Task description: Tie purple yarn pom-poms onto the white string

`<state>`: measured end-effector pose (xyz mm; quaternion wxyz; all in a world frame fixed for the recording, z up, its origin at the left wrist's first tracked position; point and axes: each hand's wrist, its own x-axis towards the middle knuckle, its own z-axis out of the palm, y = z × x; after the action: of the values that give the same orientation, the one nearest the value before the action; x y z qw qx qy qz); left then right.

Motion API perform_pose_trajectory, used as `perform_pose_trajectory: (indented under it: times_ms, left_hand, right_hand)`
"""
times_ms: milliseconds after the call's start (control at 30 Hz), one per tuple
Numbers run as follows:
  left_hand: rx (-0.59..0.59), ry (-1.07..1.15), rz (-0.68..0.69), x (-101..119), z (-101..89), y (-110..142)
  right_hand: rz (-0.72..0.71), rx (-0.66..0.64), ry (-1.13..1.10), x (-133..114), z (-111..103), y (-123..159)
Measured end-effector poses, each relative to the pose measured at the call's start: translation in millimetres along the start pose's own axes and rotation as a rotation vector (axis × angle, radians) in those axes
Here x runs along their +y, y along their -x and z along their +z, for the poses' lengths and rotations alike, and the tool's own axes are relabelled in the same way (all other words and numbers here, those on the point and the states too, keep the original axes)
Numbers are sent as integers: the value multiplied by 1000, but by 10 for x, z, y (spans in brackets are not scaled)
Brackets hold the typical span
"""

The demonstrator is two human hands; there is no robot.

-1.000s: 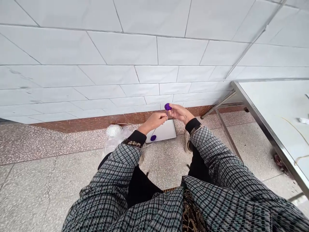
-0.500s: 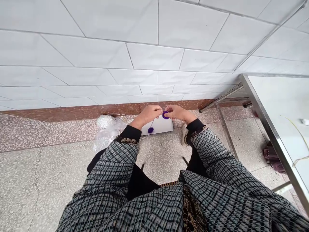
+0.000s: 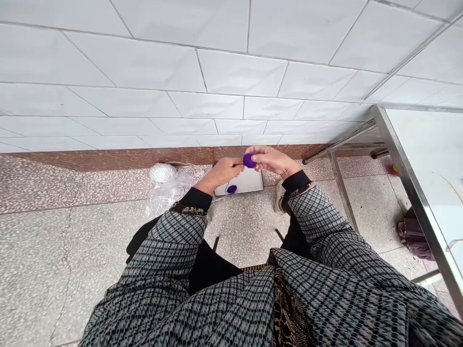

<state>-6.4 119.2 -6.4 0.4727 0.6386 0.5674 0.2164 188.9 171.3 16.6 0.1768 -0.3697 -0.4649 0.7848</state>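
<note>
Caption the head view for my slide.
Right hand holding a purple yarn ball, left hand beside it, above a white tray.

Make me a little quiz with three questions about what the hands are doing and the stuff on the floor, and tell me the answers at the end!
1. Pick one: what colour is the small ball in the right hand?
A) green
B) purple
C) orange
2. True or false: the left hand is close to the right hand.
3. Fill in the missing word: the white ball is next to a clear plastic ____.

Key: 1. B; 2. True; 3. bag
</note>
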Motion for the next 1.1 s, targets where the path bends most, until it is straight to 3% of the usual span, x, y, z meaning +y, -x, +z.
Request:
perform_pose_trajectory:
  times_ms: [133, 233, 300, 400, 500, 567, 700, 767, 933, 1033, 1100]
  left_hand:
    - [48, -9, 8, 9, -84, -16]
    - [16, 31, 20, 28, -92, -17]
    - [-4, 69, 50, 37, -73, -13]
    - [-73, 100, 105, 51, -16, 2]
    - [-153, 90, 105, 68, 47, 12]
    - [-154, 63, 70, 70, 66, 3]
    - [-21, 2, -5, 54, 14, -30]
    - [17, -15, 0, 54, -33, -33]
    - [-11, 13, 16, 97, -96, -1]
    - [-27, 55, 53, 115, -81, 7]
    - [-55, 74, 90, 115, -56, 3]
  right_hand:
    - [106, 18, 384, 30, 59, 18]
    - [149, 123, 471, 71, 69, -37]
    - [98, 251, 398, 80, 57, -89]
    - [-16, 429, 72, 46, 30, -136]
    - [-74, 372, -221, -17, 15, -104]
    - [-77, 253, -236, -47, 16, -44]
    - [-15, 1, 21, -54, 22, 75]
    - [22, -47, 210, -32, 18, 99]
    - [103, 51, 498, 46, -6, 40]
    - [91, 157, 456, 71, -3, -28]
    - [69, 274, 297, 64, 13, -63]
